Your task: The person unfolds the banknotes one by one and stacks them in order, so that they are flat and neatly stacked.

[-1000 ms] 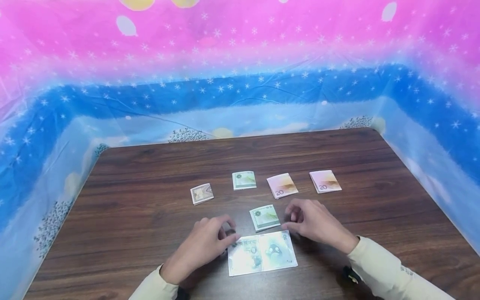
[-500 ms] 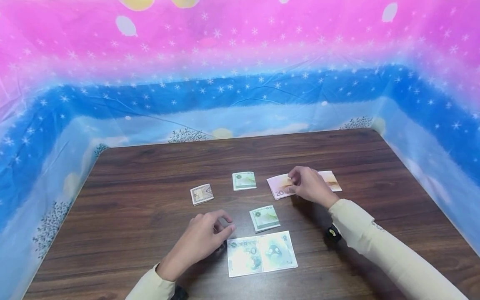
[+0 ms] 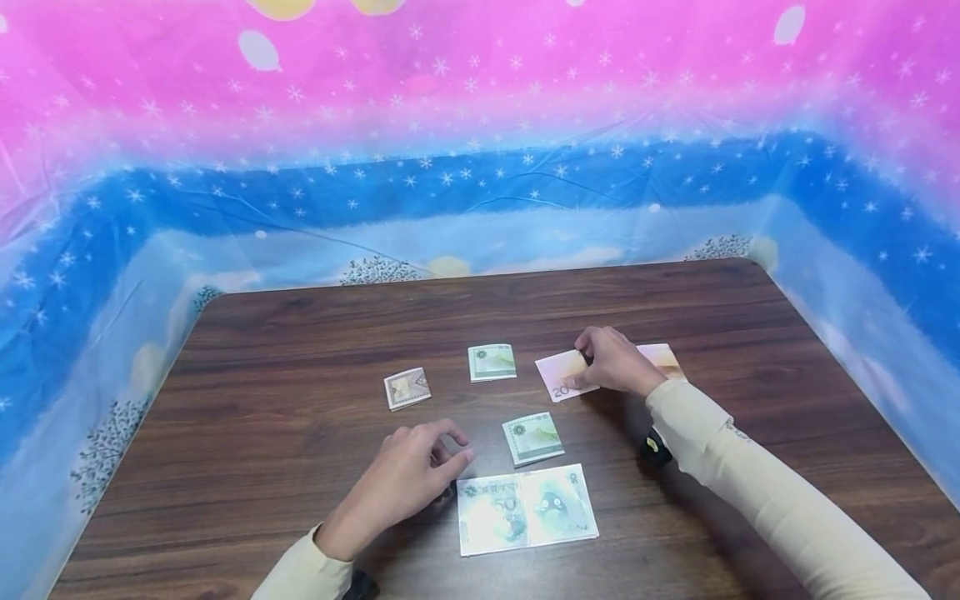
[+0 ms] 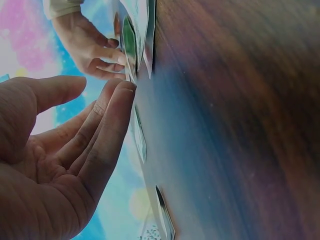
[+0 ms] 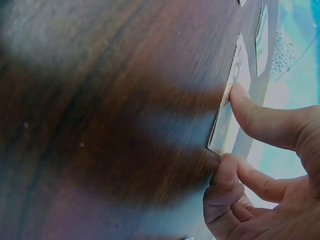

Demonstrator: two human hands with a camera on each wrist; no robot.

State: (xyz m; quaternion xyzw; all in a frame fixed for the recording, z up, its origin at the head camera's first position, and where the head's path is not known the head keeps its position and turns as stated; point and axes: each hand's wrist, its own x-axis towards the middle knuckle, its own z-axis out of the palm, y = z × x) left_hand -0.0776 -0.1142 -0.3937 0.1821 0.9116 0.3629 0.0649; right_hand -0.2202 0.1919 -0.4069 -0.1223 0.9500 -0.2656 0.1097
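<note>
My right hand (image 3: 618,358) is over a folded pink 20 banknote (image 3: 553,375) lying on the table. In the right wrist view, the thumb lies on that banknote (image 5: 226,131) and a curled fingertip meets its near edge, pinching it. My left hand (image 3: 401,471) hovers with loosely bent fingers, holding nothing, left of an opened-out silvery 50 banknote (image 3: 558,508). Just beyond the 50 lies a folded green banknote (image 3: 534,438). A second folded pink banknote (image 3: 663,358) is partly hidden behind my right hand.
Another folded green banknote (image 3: 492,363) lies farther back, with a small folded brown banknote (image 3: 407,389) to its left. The dark wooden table (image 3: 300,333) ends at a pink and blue patterned cloth (image 3: 480,175) behind and at both sides.
My right hand has moved from beside the nearer green banknote, up and away to the left pink 20 banknote. My left hand has drawn slightly back from the silvery 50 banknote.
</note>
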